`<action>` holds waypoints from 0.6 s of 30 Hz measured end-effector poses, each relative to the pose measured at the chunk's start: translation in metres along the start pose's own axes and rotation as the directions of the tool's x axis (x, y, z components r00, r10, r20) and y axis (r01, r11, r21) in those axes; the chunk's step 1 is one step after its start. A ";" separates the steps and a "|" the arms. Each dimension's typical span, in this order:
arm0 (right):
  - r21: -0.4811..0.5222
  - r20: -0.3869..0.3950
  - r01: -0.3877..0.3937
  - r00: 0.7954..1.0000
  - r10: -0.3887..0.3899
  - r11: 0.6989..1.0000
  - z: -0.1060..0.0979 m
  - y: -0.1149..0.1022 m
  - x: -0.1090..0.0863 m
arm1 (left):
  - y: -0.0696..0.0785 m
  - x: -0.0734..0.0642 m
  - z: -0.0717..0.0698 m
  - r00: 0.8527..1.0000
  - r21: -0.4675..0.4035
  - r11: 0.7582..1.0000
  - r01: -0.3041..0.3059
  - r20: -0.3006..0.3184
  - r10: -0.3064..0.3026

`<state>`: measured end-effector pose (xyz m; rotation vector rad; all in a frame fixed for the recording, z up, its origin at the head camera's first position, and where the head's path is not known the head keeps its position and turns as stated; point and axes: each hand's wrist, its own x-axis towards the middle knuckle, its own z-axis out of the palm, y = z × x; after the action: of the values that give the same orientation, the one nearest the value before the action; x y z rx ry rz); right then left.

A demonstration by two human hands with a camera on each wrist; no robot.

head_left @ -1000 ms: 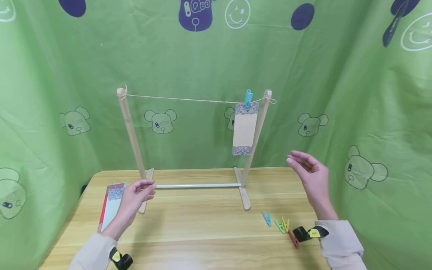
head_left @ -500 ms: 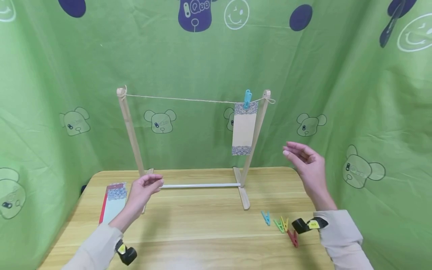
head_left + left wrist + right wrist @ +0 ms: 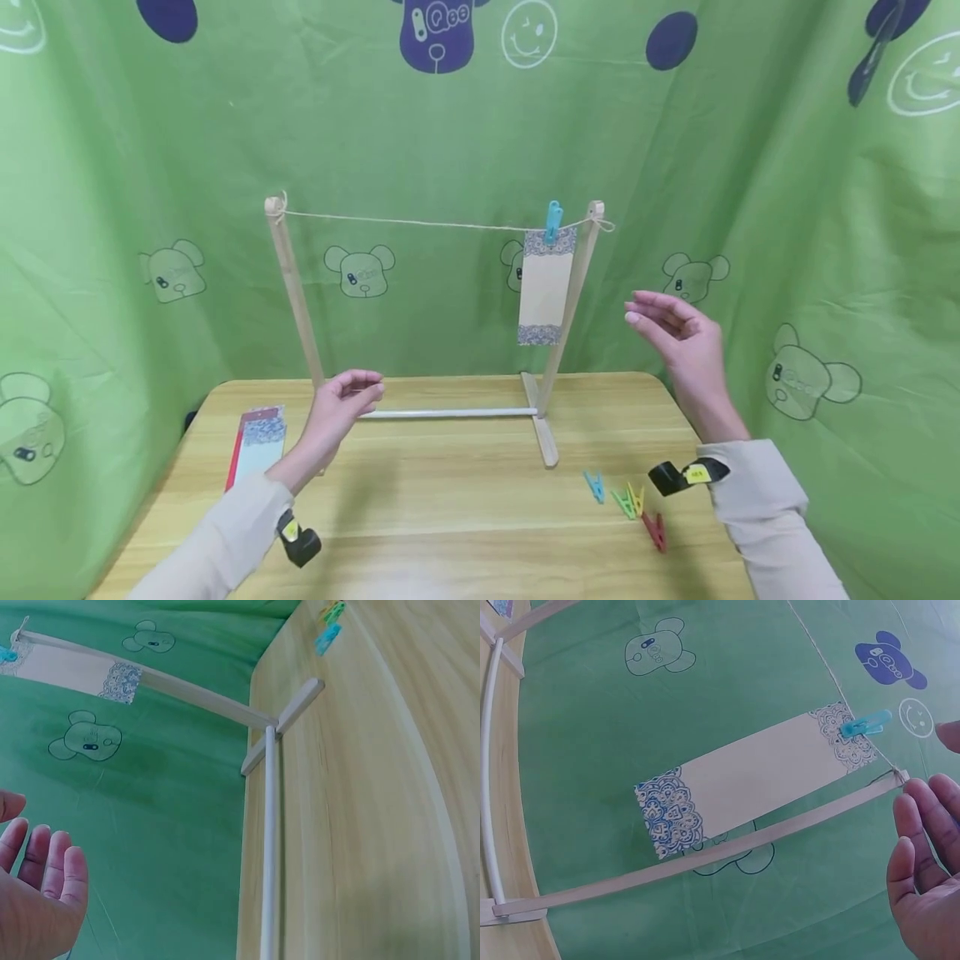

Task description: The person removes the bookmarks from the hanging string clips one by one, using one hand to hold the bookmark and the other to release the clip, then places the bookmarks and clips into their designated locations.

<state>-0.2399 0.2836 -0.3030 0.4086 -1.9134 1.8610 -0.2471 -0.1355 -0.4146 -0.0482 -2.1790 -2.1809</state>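
My left hand (image 3: 341, 408) is raised over the table in front of the rack's left post, fingers loosely bent, nothing in them. To the right of the rack, my right hand (image 3: 686, 346) hovers higher, its fingers relaxed and holding nothing. A cream paper card (image 3: 546, 290) with blue lace-pattern ends hangs from the string (image 3: 420, 222) near the right post. One blue clothespin (image 3: 553, 222) clips it at the top. In the right wrist view the same card (image 3: 750, 780) hangs beyond the fingertips.
The wooden rack has a right post (image 3: 573, 300) and a white bottom bar (image 3: 457, 412). Blue (image 3: 595, 487), green (image 3: 623, 502), yellow (image 3: 636, 498) and red (image 3: 655, 532) clothespins lie at the table's right. A stack of patterned cards (image 3: 258, 450) lies left, partly behind my left forearm.
My left hand has moved right and slightly up, away from the card stack. My right hand has risen and shifted a little left. The hanging card stays put.
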 end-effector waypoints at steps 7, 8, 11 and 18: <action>-0.003 0.034 0.022 0.999 -0.022 1.000 0.005 -0.005 0.007 | 0.006 0.006 0.007 0.999 0.003 1.000 -0.022 0.031 0.022; -0.002 0.038 0.024 0.999 -0.024 1.000 0.005 -0.006 0.009 | 0.007 0.006 0.009 0.999 0.006 1.000 -0.027 0.036 0.026; 0.000 0.044 0.026 0.999 -0.026 1.000 0.007 -0.010 0.013 | 0.009 0.006 0.013 0.998 0.014 0.999 -0.037 0.047 0.037; -0.022 0.058 0.018 0.998 -0.017 1.000 0.014 -0.015 0.022 | 0.016 0.010 0.024 0.995 0.013 0.998 -0.061 0.077 0.060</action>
<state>-0.2525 0.2712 -0.2789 0.4749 -1.9606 1.8336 -0.2561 -0.1115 -0.3977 -0.1975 -2.2025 -2.1640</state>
